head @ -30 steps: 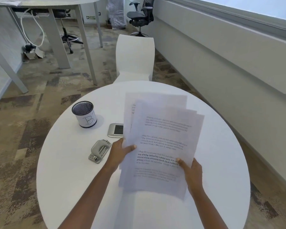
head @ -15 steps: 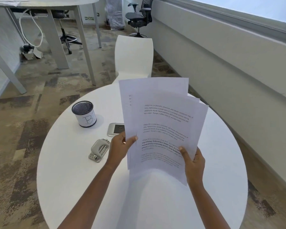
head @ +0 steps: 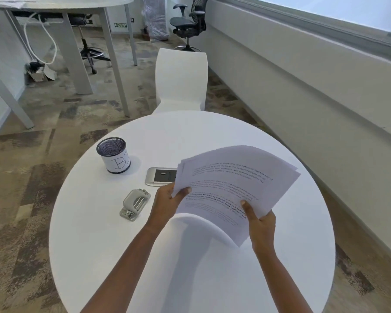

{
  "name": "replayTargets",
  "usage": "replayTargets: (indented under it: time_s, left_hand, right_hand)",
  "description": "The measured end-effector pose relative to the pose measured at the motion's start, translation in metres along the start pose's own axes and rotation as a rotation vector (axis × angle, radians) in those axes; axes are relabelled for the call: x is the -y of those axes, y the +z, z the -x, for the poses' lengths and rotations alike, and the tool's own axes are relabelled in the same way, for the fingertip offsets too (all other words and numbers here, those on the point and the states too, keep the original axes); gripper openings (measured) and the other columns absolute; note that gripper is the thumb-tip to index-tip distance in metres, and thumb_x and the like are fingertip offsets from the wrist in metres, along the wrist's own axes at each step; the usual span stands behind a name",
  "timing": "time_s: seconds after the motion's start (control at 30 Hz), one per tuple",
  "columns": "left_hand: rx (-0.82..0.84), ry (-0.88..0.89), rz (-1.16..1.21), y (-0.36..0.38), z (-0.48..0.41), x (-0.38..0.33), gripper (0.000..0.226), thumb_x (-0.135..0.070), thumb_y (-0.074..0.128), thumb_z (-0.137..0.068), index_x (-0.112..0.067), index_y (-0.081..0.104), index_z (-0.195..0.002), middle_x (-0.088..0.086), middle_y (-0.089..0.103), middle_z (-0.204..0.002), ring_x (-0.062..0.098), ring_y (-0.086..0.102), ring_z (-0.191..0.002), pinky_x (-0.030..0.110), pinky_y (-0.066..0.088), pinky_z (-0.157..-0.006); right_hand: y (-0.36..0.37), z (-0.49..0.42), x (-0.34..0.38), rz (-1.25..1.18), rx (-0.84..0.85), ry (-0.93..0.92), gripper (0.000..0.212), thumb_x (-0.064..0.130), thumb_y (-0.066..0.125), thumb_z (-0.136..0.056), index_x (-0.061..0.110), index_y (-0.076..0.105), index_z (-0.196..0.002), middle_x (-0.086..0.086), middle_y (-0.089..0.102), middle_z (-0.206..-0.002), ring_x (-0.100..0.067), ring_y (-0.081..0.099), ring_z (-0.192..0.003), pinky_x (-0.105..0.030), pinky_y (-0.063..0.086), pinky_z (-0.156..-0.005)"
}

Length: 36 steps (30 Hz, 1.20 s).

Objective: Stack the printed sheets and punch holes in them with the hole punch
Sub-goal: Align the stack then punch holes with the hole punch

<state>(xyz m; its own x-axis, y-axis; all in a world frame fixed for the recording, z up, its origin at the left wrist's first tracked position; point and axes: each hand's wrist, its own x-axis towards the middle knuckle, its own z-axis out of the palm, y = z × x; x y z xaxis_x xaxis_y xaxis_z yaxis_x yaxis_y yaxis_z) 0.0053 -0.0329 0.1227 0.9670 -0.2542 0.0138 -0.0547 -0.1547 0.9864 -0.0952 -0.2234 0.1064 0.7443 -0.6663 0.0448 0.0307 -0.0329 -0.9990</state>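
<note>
White printed sheets (head: 235,188) held up off the counter (head: 99,245), fanned | left hand (head: 167,205) pinching their 9 o'clock edge, right hand (head: 261,224) gripping the 5 o'clock corner | step: still squaring the stack, I'd say | next: tap edges flush, then reach the hole punch (head: 135,204) at 9 o'clock, untouched

A mesh cup (head: 113,154) on the far left of the desk (head: 122,256) wears a white band with a handwritten "B". Far back on the wall, a small green sign (head: 120,25) reads "EXIT" beside an arrow. The sheets (head: 233,188) carry printed paragraphs, one line in bold, too small and blurred to read.
</note>
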Motion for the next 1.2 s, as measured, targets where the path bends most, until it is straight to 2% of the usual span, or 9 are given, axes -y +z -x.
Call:
replayTargets:
  time_s: [0.13,0.27,0.37,0.47,0.67,0.77,0.93,1.1,1.2]
  left_hand:
    - [0.113,-0.074,0.013,-0.002,0.000,0.008,0.023,-0.015,0.068,-0.081,-0.015,0.064,-0.104,-0.002,0.069,-0.097,-0.006,0.066,-0.075,0.023,0.053,-0.079]
    - [0.100,-0.130,0.019,-0.003,0.003,0.017,0.007,-0.022,0.065,-0.082,-0.028,0.066,-0.084,-0.026,0.070,-0.070,0.000,0.066,-0.072,0.031,0.053,-0.078]
    - [0.062,-0.173,0.155,-0.004,0.005,0.019,0.013,-0.008,0.059,-0.087,-0.013,0.067,-0.096,-0.020,0.073,-0.068,-0.001,0.068,-0.066,0.028,0.056,-0.072]
    - [0.049,-0.232,0.254,-0.005,0.008,0.021,0.020,-0.002,0.054,-0.088,-0.010,0.063,-0.104,-0.016,0.074,-0.069,0.002,0.069,-0.066,0.018,0.057,-0.063]
    - [-0.167,-0.443,0.390,0.007,0.016,0.034,0.021,-0.003,0.053,-0.089,-0.004,0.061,-0.108,-0.002,0.067,-0.076,0.009,0.065,-0.059,0.014,0.050,-0.048]
    - [-0.250,-0.582,0.496,0.023,0.026,0.047,0.027,-0.003,0.052,-0.090,0.000,0.057,-0.117,0.003,0.061,-0.081,0.017,0.058,-0.070,0.023,0.050,-0.058]
    - [-0.293,-0.798,0.636,0.049,0.047,0.067,0.032,0.003,0.049,-0.091,0.005,0.050,-0.123,0.018,0.062,-0.096,0.029,0.057,-0.081,0.037,0.050,-0.070]
    - [-0.311,-0.823,0.689,0.037,0.053,0.085,0.025,0.002,0.045,-0.091,-0.007,0.049,-0.115,0.008,0.057,-0.080,0.022,0.054,-0.070,0.020,0.051,-0.038]
    - [-0.406,-0.815,0.697,0.010,0.043,0.092,0.010,-0.003,0.047,-0.091,-0.004,0.055,-0.097,0.009,0.057,-0.077,0.021,0.052,-0.068,0.023,0.051,-0.042]
  right_hand:
    - [-0.002,-0.001,-0.009,0.045,0.113,0.049,0.043,0.009,0.068,-0.079,0.009,0.052,-0.119,-0.004,0.064,-0.105,-0.018,0.062,-0.096,-0.017,0.054,-0.073]
    - [-0.011,0.001,-0.028,0.147,0.188,0.135,0.031,0.011,0.065,-0.082,0.018,0.057,-0.111,0.004,0.066,-0.103,-0.013,0.061,-0.098,-0.028,0.049,-0.082]
    - [-0.023,0.006,-0.041,0.177,0.181,0.243,0.007,0.023,0.067,-0.081,0.019,0.061,-0.080,0.004,0.064,-0.080,-0.019,0.058,-0.078,-0.024,0.044,-0.069]
    - [-0.035,0.013,-0.056,0.110,0.157,0.445,0.024,0.029,0.069,-0.078,0.011,0.059,-0.067,-0.010,0.059,-0.077,-0.022,0.051,-0.072,-0.035,0.041,-0.068]
    - [-0.036,0.029,-0.068,-0.415,0.146,0.718,0.031,0.013,0.066,-0.074,0.009,0.061,-0.104,-0.004,0.076,-0.088,-0.016,0.072,-0.077,-0.028,0.060,-0.064]
    - [-0.026,0.042,-0.069,-0.549,0.115,0.783,0.019,0.003,0.053,-0.086,0.009,0.060,-0.102,-0.004,0.076,-0.079,-0.014,0.072,-0.069,-0.027,0.059,-0.056]
    - [-0.013,0.060,-0.078,-0.445,0.152,0.840,0.025,-0.007,0.049,-0.085,0.005,0.056,-0.106,-0.012,0.070,-0.093,-0.029,0.063,-0.086,-0.033,0.060,-0.054]
    - [-0.041,0.062,-0.095,-0.189,0.153,0.794,0.042,-0.004,0.057,-0.082,-0.003,0.050,-0.123,-0.019,0.063,-0.113,-0.035,0.060,-0.100,-0.035,0.058,-0.060]
    - [-0.066,0.055,-0.089,-0.089,0.189,0.790,0.084,0.029,0.090,-0.043,0.003,0.056,-0.116,-0.017,0.067,-0.107,-0.037,0.062,-0.102,-0.048,0.053,-0.082]
